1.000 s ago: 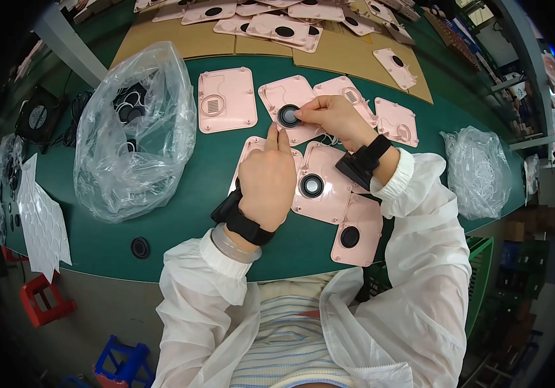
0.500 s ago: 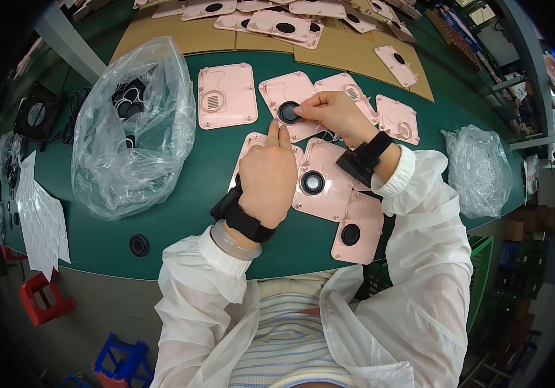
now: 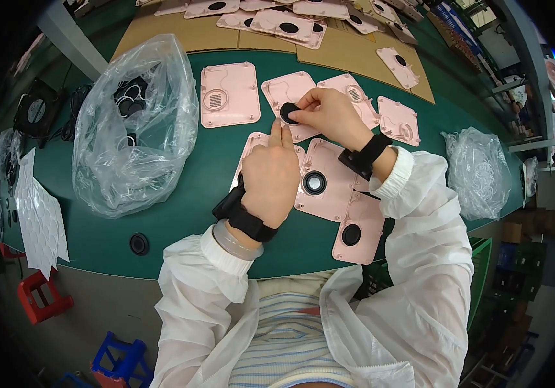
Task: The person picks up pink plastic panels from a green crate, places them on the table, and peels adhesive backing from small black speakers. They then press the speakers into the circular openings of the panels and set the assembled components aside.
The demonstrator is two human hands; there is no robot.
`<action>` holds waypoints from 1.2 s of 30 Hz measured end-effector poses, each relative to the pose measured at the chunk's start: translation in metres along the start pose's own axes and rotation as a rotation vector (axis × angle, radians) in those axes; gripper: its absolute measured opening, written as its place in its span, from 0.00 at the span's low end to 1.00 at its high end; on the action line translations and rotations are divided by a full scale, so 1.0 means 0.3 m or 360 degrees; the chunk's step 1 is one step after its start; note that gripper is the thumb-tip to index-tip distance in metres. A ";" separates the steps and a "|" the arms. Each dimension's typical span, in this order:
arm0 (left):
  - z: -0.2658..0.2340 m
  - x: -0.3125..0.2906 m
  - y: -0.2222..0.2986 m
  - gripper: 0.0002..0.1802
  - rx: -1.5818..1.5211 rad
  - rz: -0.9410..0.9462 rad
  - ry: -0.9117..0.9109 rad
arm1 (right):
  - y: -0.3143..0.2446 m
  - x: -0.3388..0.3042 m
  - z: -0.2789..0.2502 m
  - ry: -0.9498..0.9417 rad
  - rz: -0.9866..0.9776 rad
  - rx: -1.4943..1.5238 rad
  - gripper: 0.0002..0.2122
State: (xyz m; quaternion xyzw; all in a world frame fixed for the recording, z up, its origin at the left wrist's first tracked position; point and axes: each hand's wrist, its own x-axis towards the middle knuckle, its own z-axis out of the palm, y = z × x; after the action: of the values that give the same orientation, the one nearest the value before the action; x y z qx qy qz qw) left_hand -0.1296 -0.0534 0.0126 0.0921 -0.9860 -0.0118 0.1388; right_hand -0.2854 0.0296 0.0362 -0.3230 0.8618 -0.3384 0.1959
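My right hand (image 3: 333,118) pinches a small black round speaker (image 3: 288,112) between thumb and forefinger. It is held at the ring area of a pink plastic panel (image 3: 290,85); whether it is seated there I cannot tell. My left hand (image 3: 269,174) reaches up from below, first two fingers stretched out, their tips at the panel's lower edge close to the speaker. Its thumb and other fingers are hidden. Under and beside my wrists lie a pink panel with a silver-centred speaker (image 3: 314,183) and another with a black disc (image 3: 351,235).
Pink panels with bare rings (image 3: 230,96) lie left and right of the work. A clear bag of speakers (image 3: 132,161) stands at left, a bag of white wires (image 3: 478,171) at right. One loose speaker (image 3: 139,244) sits near the front edge. Cardboard (image 3: 187,37) behind carries several finished-looking panels.
The speaker's grey-centred face showed before; it now looks plain black and seems tilted. My right fingers have shifted slightly over it. My left hand has hardly moved.
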 end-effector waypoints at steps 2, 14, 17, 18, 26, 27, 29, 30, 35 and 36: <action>-0.003 0.006 -0.005 0.24 0.0020 0.0007 0.0027 | -0.013 0.005 0.002 0.0058 -0.0148 -0.0273 0.16; 0.009 0.000 -0.012 0.25 -0.0072 -0.0007 0.0008 | -0.084 0.092 -0.055 -0.0350 0.0105 -0.0837 0.23; 0.009 -0.010 -0.003 0.26 -0.0119 0.0015 0.0016 | -0.031 0.098 -0.032 -0.0186 0.0075 -0.0876 0.26; 0.008 -0.013 -0.005 0.26 -0.0150 0.0010 -0.0017 | -0.039 0.094 -0.025 -0.0162 0.0048 -0.0880 0.26; -0.001 0.008 -0.012 0.26 -0.0143 0.0055 -0.0056 | -0.020 0.110 -0.049 -0.0272 0.0155 -0.0739 0.25; 0.001 0.010 -0.014 0.26 -0.0150 0.0068 -0.0068 | -0.012 0.103 -0.029 -0.0108 0.0087 -0.0815 0.25; 0.003 0.026 -0.023 0.25 -0.0109 0.0060 -0.0084 | -0.029 0.094 -0.011 0.0226 -0.0071 -0.0974 0.24; 0.001 0.028 -0.024 0.25 -0.0087 0.0056 -0.0087 | -0.026 0.091 -0.019 0.0232 -0.0067 -0.0975 0.24; 0.012 0.009 -0.035 0.25 -0.0139 0.0048 -0.0034 | -0.020 0.074 -0.053 -0.0119 -0.0065 -0.0658 0.22; 0.013 0.008 -0.034 0.25 -0.0176 0.0044 -0.0069 | -0.009 0.058 -0.037 -0.0010 -0.0137 -0.0670 0.21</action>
State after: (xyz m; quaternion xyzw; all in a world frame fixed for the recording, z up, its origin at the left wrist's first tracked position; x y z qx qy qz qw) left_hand -0.1311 -0.0637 0.0091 0.0704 -0.9877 -0.0664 0.1224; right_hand -0.3029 0.0212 0.0436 -0.3944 0.8983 -0.1578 0.1122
